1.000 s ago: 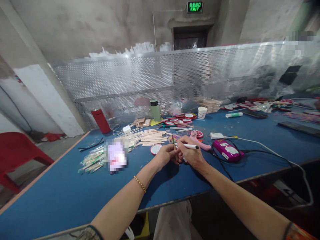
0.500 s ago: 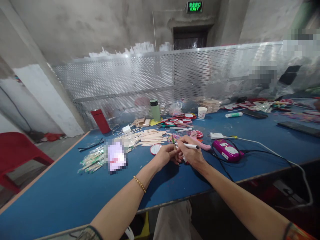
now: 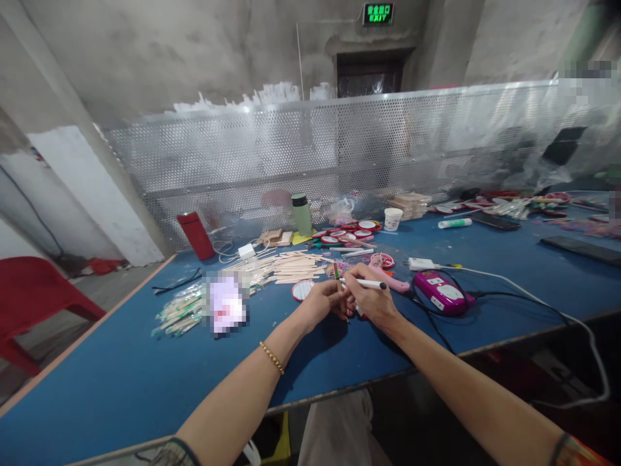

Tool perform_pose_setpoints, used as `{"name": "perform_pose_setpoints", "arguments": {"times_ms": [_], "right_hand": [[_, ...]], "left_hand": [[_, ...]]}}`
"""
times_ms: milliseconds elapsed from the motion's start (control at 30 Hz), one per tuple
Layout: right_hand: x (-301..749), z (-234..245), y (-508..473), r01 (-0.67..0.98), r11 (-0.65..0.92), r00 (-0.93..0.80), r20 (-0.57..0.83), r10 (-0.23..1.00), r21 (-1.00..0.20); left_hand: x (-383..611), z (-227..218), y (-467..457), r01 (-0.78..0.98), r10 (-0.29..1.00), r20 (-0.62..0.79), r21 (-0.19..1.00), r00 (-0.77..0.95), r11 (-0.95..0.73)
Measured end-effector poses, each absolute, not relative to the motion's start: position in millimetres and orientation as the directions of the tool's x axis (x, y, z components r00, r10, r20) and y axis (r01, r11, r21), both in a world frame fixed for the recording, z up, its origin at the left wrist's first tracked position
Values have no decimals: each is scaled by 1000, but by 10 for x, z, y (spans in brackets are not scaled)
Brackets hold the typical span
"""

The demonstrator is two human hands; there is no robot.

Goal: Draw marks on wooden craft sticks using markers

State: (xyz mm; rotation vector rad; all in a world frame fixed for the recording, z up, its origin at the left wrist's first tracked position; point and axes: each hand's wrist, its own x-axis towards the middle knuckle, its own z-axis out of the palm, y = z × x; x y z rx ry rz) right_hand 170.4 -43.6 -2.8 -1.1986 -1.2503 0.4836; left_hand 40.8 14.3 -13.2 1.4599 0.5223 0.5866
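Observation:
My left hand (image 3: 319, 304) pinches a thin wooden stick (image 3: 336, 274) whose upper part is painted green. It stands nearly upright between the fingers, and its lower part is partly hidden. In my right hand (image 3: 376, 304) is a white marker pen (image 3: 371, 283), its dark end toward the right and its tip close to the stick. Both hands are close together over the blue table (image 3: 310, 362). Just left of them lies a round mirror (image 3: 303, 290) with a red rim. A pink handled tool (image 3: 395, 281) lies beyond my right hand.
Plain wooden sticks (image 3: 295, 266) and bagged green-tipped sticks (image 3: 182, 310) lie left. A purple device (image 3: 441, 292) with cables is at right. Behind stand a red flask (image 3: 195, 235), a green bottle (image 3: 301, 217), a paper cup (image 3: 392, 220) and several red-rimmed mirrors (image 3: 367, 225).
Both hands keep nearly the same pose, with the stick and the marker pen still held. The view has shifted very slightly.

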Motion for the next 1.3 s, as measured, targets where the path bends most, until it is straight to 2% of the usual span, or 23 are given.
{"name": "perform_pose_setpoints", "arguments": {"times_ms": [200, 533, 900, 1300], "right_hand": [[1697, -35, -442, 259, 382, 331, 453, 828, -887], [1701, -34, -443, 300, 364, 306, 451, 839, -882], [1706, -78, -430, 244, 387, 327, 451, 830, -889], [1714, -98, -406, 261, 389, 301, 457, 837, -884]], "left_hand": [[402, -111, 131, -50, 653, 21, 998, 757, 27], [405, -153, 164, -50, 651, 30, 999, 758, 12], [398, -132, 143, -59, 654, 20, 998, 756, 38], [405, -140, 150, -54, 657, 29, 998, 754, 18]]}}
